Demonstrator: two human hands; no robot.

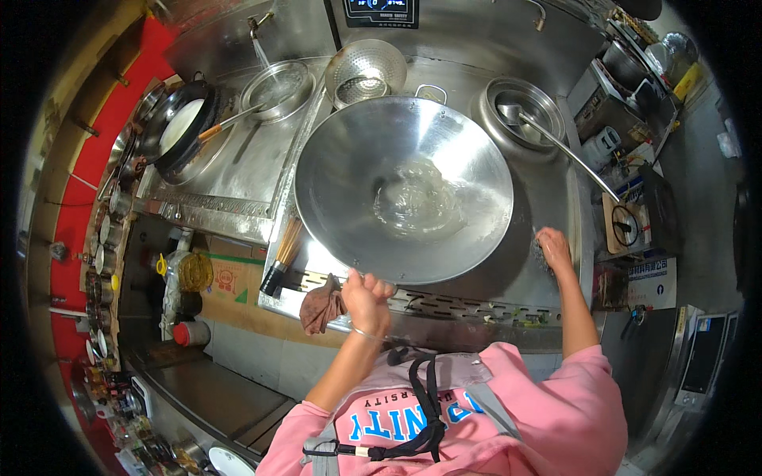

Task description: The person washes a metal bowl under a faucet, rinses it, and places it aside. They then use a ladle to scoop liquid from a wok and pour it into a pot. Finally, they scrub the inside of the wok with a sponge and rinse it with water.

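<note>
A large steel wok [333, 178] sits in front of me, tilted a little, with clear water [419, 202] swirling in its bottom. My left hand [366, 300] is closed at the wok's near edge, where its near handle is hidden by the fingers. A crumpled brown cloth [321, 306] hangs right beside that hand. To the right of the wok, my right hand [553, 247] grips a wiry steel wool scrubber [540, 254], pressed to the steel stovetop [524, 285]. A bamboo wok brush [283, 256] with a black-bound handle leans left of the wok.
Behind the wok stands a perforated strainer [381, 56]. At right, a ladle [565, 146] rests in a steel pot [550, 89], its handle jutting toward me. A tap [256, 30] runs into a basin [303, 101]. A black wok [193, 98] is far left. Food scraps [536, 318] lie on the slotted drain.
</note>
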